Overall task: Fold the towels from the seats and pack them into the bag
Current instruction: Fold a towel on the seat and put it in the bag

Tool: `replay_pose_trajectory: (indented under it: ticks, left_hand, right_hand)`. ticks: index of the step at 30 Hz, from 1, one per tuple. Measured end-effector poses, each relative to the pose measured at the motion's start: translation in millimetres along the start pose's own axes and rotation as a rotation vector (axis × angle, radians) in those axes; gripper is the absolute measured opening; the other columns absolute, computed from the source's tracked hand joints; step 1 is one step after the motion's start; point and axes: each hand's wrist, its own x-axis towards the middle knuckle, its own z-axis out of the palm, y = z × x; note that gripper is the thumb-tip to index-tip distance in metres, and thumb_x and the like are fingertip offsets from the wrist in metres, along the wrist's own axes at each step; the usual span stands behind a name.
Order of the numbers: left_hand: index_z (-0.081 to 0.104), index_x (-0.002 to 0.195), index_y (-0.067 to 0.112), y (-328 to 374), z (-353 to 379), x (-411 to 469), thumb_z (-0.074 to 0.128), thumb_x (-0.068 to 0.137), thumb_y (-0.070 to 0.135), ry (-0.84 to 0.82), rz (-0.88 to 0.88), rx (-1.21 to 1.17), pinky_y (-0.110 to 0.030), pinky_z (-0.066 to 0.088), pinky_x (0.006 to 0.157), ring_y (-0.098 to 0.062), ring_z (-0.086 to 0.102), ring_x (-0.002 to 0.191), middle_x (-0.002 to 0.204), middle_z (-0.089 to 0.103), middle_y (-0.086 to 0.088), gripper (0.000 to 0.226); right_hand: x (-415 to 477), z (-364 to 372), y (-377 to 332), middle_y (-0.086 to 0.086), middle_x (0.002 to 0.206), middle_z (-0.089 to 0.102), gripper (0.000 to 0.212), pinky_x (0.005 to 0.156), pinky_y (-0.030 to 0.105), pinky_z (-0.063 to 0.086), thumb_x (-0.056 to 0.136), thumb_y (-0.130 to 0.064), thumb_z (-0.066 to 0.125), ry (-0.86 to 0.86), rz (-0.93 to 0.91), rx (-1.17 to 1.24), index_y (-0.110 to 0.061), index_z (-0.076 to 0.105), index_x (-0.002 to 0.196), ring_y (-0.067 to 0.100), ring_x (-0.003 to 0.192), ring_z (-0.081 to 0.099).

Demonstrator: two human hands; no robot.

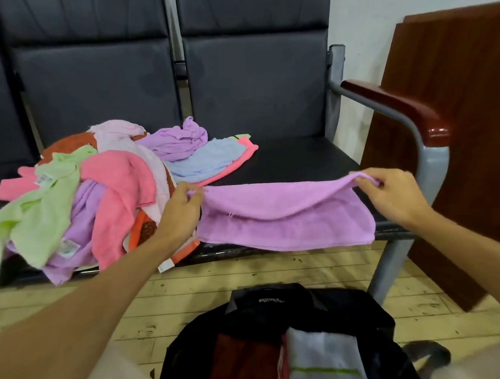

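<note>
black seat (299, 158) | left hand (181, 209), right hand (392, 194): each grip pinches purple towel (287, 216) corner

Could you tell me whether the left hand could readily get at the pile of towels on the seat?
Probably yes: the left hand is right beside the pile of towels with nothing between, though it is pinching the purple towel.

Bare seat (299, 158) behind purple towel (287, 216) open; towel heap (85, 190) blocks left, armrest (397, 105) right.
</note>
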Motion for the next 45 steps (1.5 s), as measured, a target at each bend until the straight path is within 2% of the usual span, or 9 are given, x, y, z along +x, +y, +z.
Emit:
replay_pose_trajectory:
  ticks: [4, 10, 13, 17, 21, 27, 34, 40, 45]
  left_hand:
    - [0.055, 0.095, 0.005, -5, -5, -7, 0.041, 0.097, 0.016, -0.091, 0.009, 0.209, -0.027, 0.037, 0.063, -0.023, 0.053, 0.076, 0.096, 0.063, -0.01, 0.017]
    - [0.054, 0.084, 0.003, -10, 2, -6, 0.046, 0.098, 0.019, -0.169, -0.017, 0.398, -0.027, 0.031, 0.062, -0.016, 0.048, 0.073, 0.078, 0.053, -0.004, 0.023]
    - [0.057, 0.097, -0.004, -15, 7, 3, 0.054, 0.093, 0.013, -0.165, -0.034, 0.418, -0.029, 0.035, 0.079, -0.025, 0.048, 0.098, 0.101, 0.054, -0.015, 0.017]
    - [0.045, 0.124, -0.009, -11, 13, 13, 0.059, 0.093, 0.031, -0.225, -0.202, 0.523, -0.032, 0.031, 0.099, -0.032, 0.03, 0.129, 0.131, 0.039, -0.025, 0.053]
    - [0.053, 0.115, -0.006, -5, 18, 22, 0.061, 0.089, 0.045, -0.317, -0.295, 0.599, -0.03, 0.038, 0.083, -0.034, 0.051, 0.115, 0.123, 0.055, -0.023, 0.058]
    - [0.041, 0.136, -0.006, 0, 25, 25, 0.067, 0.087, 0.031, -0.278, -0.364, 0.394, -0.026, 0.036, 0.089, -0.03, 0.048, 0.122, 0.139, 0.046, -0.017, 0.066]
    - [0.057, 0.091, 0.003, 12, 19, 21, 0.065, 0.085, 0.001, -0.17, -0.567, -0.305, -0.024, 0.043, 0.051, -0.021, 0.053, 0.069, 0.083, 0.058, -0.014, 0.01]
    - [0.056, 0.081, 0.009, 17, 4, 13, 0.074, 0.079, 0.006, -0.228, -0.892, -0.685, -0.02, 0.047, 0.041, -0.014, 0.055, 0.053, 0.062, 0.061, -0.003, 0.018]
    - [0.053, 0.075, 0.009, 32, 9, 13, 0.05, 0.095, 0.018, -0.141, -0.808, -0.912, -0.015, 0.039, 0.032, -0.012, 0.051, 0.033, 0.046, 0.053, -0.003, 0.022]
  right_hand:
    - [-14, 2, 14, -0.006, 0.065, 0.067, 0.022, 0.056, 0.01, 0.039, 0.094, -0.026, 0.06, -0.233, -0.036, -0.072, -0.017, 0.079, 0.091, 0.008, 0.057, 0.056]
    - [-13, 3, 13, -0.013, 0.094, 0.068, 0.027, 0.062, 0.002, 0.036, 0.095, -0.036, 0.057, -0.437, 0.04, -0.128, -0.019, 0.078, 0.095, -0.015, 0.066, 0.056]
    - [-9, 10, 24, -0.003, 0.101, 0.066, 0.017, 0.076, 0.016, 0.039, 0.092, -0.024, 0.064, -0.353, 0.076, -0.213, -0.013, 0.074, 0.099, 0.004, 0.082, 0.058]
    - [-4, 23, 33, 0.006, 0.108, 0.056, 0.03, 0.075, 0.028, 0.043, 0.089, -0.031, 0.068, -0.341, 0.328, -0.263, -0.014, 0.053, 0.108, 0.019, 0.092, 0.055]
    - [5, 32, 34, 0.005, 0.085, 0.055, 0.048, 0.053, 0.026, 0.038, 0.088, -0.048, 0.064, -0.391, 0.553, -0.239, -0.005, 0.052, 0.105, 0.02, 0.077, 0.057]
    - [12, 38, 26, 0.003, 0.071, 0.051, 0.036, 0.055, 0.024, 0.036, 0.093, -0.042, 0.058, -0.426, 0.592, -0.212, -0.011, 0.053, 0.075, 0.015, 0.066, 0.052]
    - [16, 36, 16, 0.015, 0.095, 0.061, 0.019, 0.067, 0.034, 0.044, 0.093, -0.02, 0.061, -0.129, 0.667, 0.294, -0.001, 0.062, 0.095, 0.025, 0.082, 0.056]
    - [14, 31, 20, 0.021, 0.111, 0.062, 0.049, 0.058, 0.034, 0.05, 0.083, -0.013, 0.075, -0.005, 0.972, 0.622, 0.004, 0.051, 0.123, 0.033, 0.088, 0.063]
    - [15, 39, 17, 0.015, 0.094, 0.061, 0.045, 0.054, 0.031, 0.049, 0.09, -0.02, 0.067, -0.102, 1.004, 0.706, 0.001, 0.05, 0.127, 0.025, 0.07, 0.06]
